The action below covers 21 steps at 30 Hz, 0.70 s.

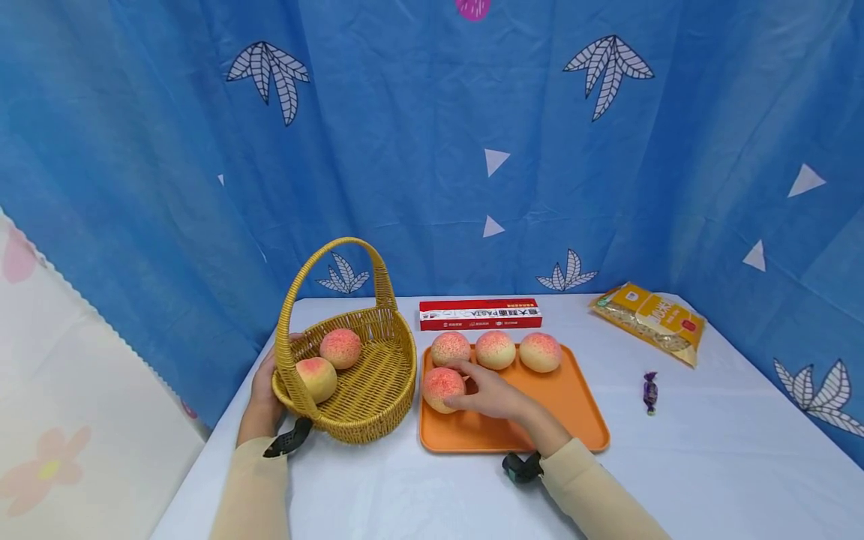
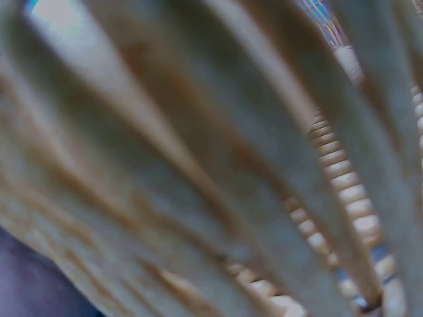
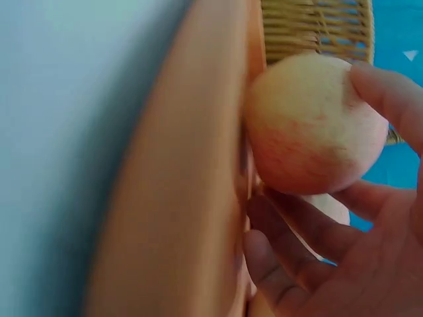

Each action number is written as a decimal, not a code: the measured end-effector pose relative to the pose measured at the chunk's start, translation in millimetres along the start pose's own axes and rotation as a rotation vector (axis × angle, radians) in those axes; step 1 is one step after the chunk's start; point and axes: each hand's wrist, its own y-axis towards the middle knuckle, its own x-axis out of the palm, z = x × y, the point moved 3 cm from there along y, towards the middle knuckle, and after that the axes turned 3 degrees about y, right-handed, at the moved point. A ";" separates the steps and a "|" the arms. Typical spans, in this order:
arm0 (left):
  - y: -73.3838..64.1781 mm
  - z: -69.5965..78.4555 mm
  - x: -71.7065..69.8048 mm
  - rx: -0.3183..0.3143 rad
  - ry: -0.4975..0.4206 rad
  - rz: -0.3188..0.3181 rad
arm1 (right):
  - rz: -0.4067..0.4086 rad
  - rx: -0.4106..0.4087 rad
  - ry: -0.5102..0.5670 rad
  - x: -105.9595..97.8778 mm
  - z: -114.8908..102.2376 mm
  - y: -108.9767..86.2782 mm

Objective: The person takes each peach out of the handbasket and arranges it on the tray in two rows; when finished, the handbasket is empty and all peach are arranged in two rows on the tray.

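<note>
Wicker meets the left grip [image 1: 265,386] at the basket's [image 1: 367,375] left rim, its closure unclear; two peaches [image 1: 340,349] lie inside. Right grip [image 1: 493,394] curls part-closed round one peach [image 1: 442,388] at the orange tray's [image 1: 567,390] left; three more peaches [image 1: 495,350] line its far side.

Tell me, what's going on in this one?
A person's right hand grips a peach at the orange tray, where three more peaches sit in a row; whether it touches the tray is unclear. The left hand touches the side of the wicker basket, which holds two peaches.
</note>
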 end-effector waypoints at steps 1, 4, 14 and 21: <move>0.2 0.2 -0.1 0.003 -0.002 -0.005 | 0.006 0.006 -0.017 -1.9 0.3 -1.2; 0.7 0.7 -0.2 0.006 -0.009 -0.015 | 0.005 0.022 -0.046 -6.2 1.3 -3.6; 0.4 1.2 -0.3 -0.006 0.004 0.005 | 0.005 0.000 -0.018 -5.7 1.8 -2.4; -0.4 -0.1 -0.7 0.007 -0.003 -0.001 | 0.025 -0.075 -0.002 -5.9 -4.6 -3.4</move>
